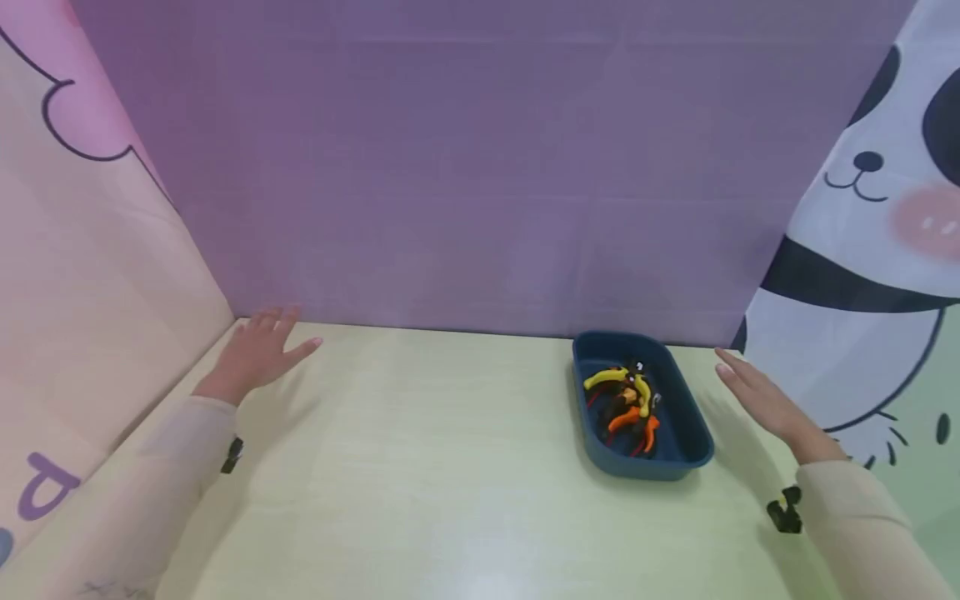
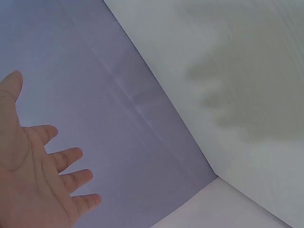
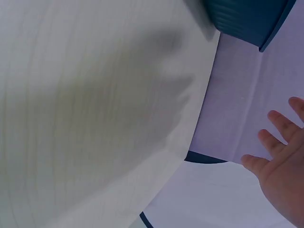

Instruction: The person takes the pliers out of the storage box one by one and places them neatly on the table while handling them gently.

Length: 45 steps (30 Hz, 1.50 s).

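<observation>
My left hand (image 1: 258, 350) hovers above the far left part of the table with its fingers spread; its palm also shows in the left wrist view (image 2: 38, 175). Nothing is in it. On the other side, my right hand (image 1: 768, 400) is held in the air just right of a dark blue plastic bin (image 1: 693, 433), apart from it and holding nothing. Several small yellow, orange and dark pieces (image 1: 626, 408) lie heaped inside the bin; their exact kind is too small to tell. In the right wrist view the right hand's fingers (image 3: 273, 142) are extended.
The pale wood-look table (image 1: 420, 450) meets a purple backdrop (image 1: 480, 183) at its far edge. A pink printed panel (image 1: 90, 275) borders the left side, and a panda-print panel (image 1: 847, 250) the right. A small black device sits at each wrist.
</observation>
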Motion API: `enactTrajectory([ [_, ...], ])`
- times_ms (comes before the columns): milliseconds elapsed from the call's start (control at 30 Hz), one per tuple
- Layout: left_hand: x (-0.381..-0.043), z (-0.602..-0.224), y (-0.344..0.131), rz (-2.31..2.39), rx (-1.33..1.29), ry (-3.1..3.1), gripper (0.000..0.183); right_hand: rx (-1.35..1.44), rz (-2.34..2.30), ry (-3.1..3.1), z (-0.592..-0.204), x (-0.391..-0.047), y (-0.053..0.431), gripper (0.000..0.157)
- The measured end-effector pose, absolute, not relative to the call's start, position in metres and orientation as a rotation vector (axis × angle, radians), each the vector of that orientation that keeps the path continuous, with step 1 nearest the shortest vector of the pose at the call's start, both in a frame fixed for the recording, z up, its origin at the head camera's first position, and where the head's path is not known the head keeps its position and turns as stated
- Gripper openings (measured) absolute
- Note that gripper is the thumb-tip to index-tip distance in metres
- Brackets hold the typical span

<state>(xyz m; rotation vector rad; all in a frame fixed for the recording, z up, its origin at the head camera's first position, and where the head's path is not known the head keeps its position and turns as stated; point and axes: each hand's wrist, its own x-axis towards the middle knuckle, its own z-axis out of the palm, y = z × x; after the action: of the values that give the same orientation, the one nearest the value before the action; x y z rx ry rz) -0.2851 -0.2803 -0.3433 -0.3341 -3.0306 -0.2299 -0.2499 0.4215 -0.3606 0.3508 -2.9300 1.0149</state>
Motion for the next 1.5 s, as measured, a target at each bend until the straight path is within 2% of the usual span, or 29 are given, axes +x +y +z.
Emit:
enactTrajectory([
  [233,-0.287,-0.339,-0.271,-0.316,-0.353,-3.058,0.087,0.260,1.131,-2.998,-0.358,-0.248,0.412,0.066],
  [600,-0.287,-0.330,-0.242,-0.411,-0.374,-3.094,0.087,0.220,1.052,-3.090,-0.360,-0.256,0.391,0.069],
  [900,-0.292,-0.325,-0.211,-0.442,-0.406,-3.093,0.089,0.233,1.129,-3.015,-0.367,-0.261,0.385,0.058],
  [1500,-0.285,-0.334,-0.175,-0.556,-0.434,-3.093,0.080,0.083,1.157,-3.073,-0.370,-0.263,0.368,0.056],
])
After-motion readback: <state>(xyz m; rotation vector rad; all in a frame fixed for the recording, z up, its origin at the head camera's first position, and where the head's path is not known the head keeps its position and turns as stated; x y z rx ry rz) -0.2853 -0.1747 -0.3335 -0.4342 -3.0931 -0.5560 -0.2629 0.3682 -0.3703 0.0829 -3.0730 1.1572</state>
